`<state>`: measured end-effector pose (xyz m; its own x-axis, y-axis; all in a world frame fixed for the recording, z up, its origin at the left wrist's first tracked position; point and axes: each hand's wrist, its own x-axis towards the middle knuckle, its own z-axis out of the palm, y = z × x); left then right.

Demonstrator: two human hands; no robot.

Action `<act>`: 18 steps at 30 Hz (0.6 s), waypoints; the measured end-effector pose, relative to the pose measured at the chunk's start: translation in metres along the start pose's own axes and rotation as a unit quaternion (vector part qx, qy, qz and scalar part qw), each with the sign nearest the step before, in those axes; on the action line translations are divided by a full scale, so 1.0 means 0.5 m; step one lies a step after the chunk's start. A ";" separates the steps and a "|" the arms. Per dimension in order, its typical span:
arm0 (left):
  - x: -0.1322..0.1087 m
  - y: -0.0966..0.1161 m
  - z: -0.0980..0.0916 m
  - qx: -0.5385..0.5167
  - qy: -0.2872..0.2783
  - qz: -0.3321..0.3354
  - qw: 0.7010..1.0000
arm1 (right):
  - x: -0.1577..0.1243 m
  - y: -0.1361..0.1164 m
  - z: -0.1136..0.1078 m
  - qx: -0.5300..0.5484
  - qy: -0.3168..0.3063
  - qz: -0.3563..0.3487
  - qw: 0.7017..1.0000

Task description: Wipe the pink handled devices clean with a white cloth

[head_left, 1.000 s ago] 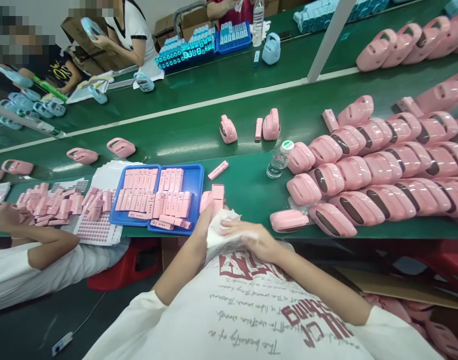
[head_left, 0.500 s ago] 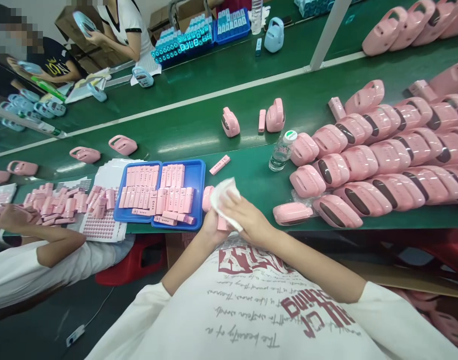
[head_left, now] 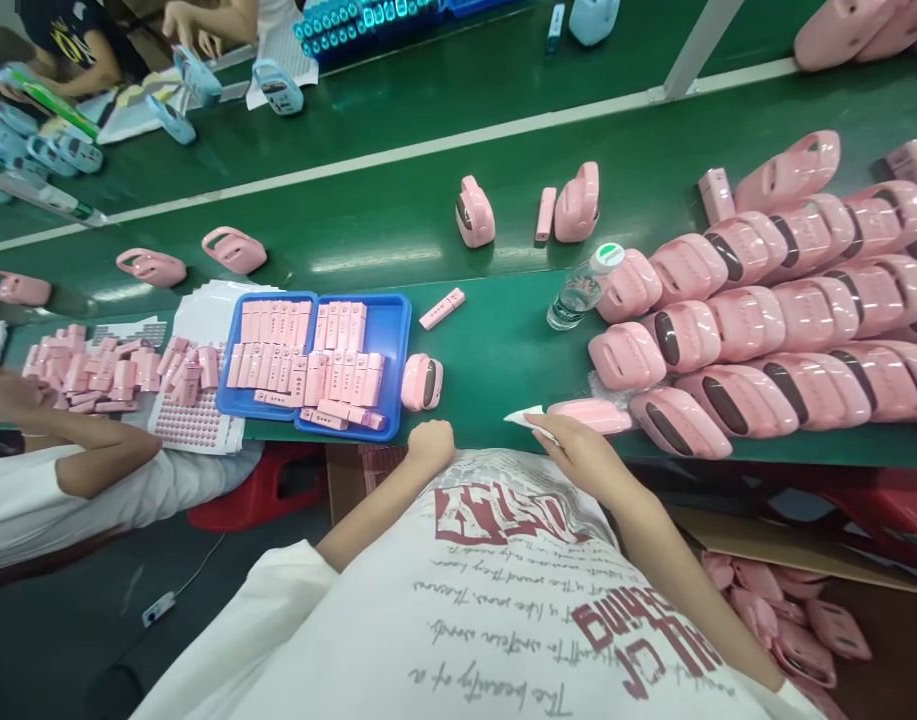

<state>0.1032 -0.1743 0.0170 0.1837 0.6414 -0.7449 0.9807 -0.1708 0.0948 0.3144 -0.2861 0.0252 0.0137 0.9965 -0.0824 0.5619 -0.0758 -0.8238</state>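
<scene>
My left hand (head_left: pixel 432 445) is a closed fist at the front edge of the green table, and whatever it may hold is hidden. Just beyond it stands a small pink rounded casing with a dark panel (head_left: pixel 422 382). A white cloth (head_left: pixel 525 414) is pinched in my right hand (head_left: pixel 578 450), close to a pink casing lying flat (head_left: pixel 591 416). To the left of my left hand is a blue tray (head_left: pixel 398 375) with rows of small pink rectangular sticks (head_left: pixel 342 375). One more pink stick (head_left: pixel 443 308) lies behind the lone casing.
Rows of pink casings (head_left: pixel 754 320) fill the right side, beside a clear bottle (head_left: pixel 574 295). A co-worker's hand (head_left: pixel 0 390) is at the left by a heap of pink sticks (head_left: pixel 98 370). A cardboard box of pink parts (head_left: pixel 788 620) is below the table at right.
My hands have moved apart: the right went right with the cloth, and the left drew back to the table edge. The pink piece between them no longer shows. The view has tilted down.
</scene>
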 end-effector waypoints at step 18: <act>-0.010 -0.056 -0.001 -0.026 0.020 0.017 0.999 | 0.076 0.008 0.016 0.244 0.057 0.123 0.960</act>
<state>0.0751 -0.1721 0.0184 0.2181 0.6661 -0.7132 0.9759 -0.1539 0.1547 0.3107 -0.2487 0.0142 0.2032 0.9413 -0.2697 0.0758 -0.2897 -0.9541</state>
